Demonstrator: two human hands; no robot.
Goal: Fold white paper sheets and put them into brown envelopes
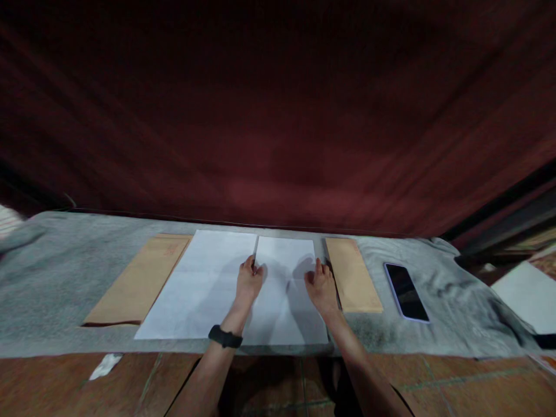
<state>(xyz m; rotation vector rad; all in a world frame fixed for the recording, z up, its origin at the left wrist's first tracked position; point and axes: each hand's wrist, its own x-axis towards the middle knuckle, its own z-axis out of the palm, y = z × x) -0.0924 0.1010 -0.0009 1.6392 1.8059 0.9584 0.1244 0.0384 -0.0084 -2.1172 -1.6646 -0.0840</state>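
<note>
Two white paper sheets lie side by side on a grey cloth: a left sheet (186, 289) and a right sheet (278, 313) with a faint crease. My left hand (249, 282) rests where the two sheets meet, its fingers slightly bent and the thumb apart from the index finger. At the right edge of the right sheet is my right hand (322, 286), thumb out to the left and fingers pointing away from me. No object shows in either hand. Right of that hand lies a brown paper envelope (354, 278); another brown envelope (139, 284) lies left of the sheets.
The grey cloth (47, 278) covers a long, narrow surface before a dark red panel (278, 145). A phone (407, 292) in a purple case lies to the right. On the tiled floor is a white scrap (105, 366). Another white sheet (527, 295) shows at far right.
</note>
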